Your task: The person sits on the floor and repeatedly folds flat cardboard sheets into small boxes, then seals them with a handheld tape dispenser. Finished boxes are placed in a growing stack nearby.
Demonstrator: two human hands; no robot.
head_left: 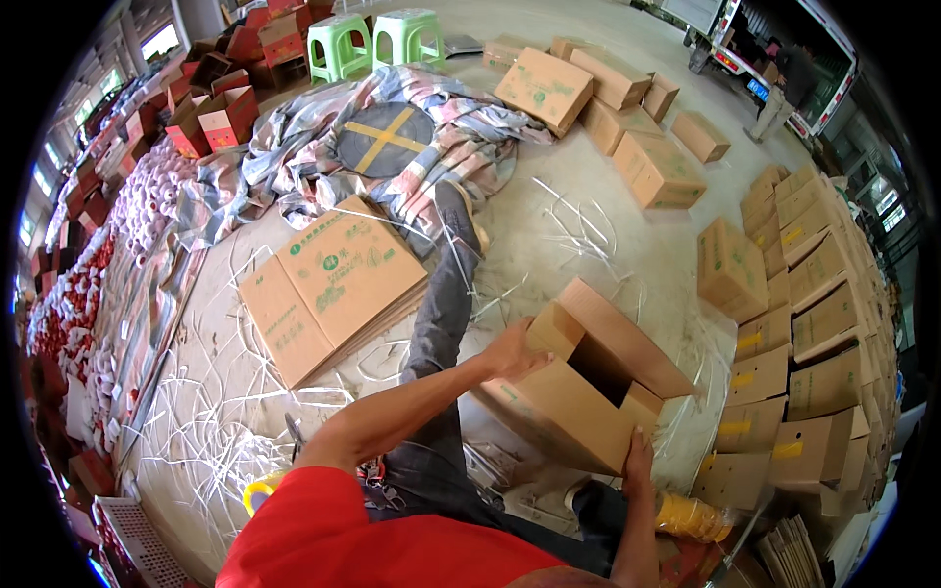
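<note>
An open cardboard carton [549,416] sits on the concrete floor [549,279] before the person, tilted, its mouth turned up and to the right. A long flap [618,338] stands out on its far side, and shorter flaps show at the ends of the opening. The left hand [521,353] has its grip closed over the upper left end of the carton; the right hand [637,459] lies against the near right corner, some fingers hidden, so how far its grip closes I cannot tell.

The step in hand looks like opening out and squaring the carton. The next move seems to call for one hand steadying the body while the other works a flap.

Left of the outstretched leg lies a stack of flattened cartons [338,279], with loose white strapping [225,446] strewn around it. A yellow tape roll [257,493] is near the left elbow. Beyond spreads a striped tarpaulin [265,162] under a round grey pad with a yellow cross [384,139], then two green plastic stools [338,49]. Made-up cartons [823,318] are stacked along the right; farther off, a person [792,83] stands by a truck [720,54].
</note>
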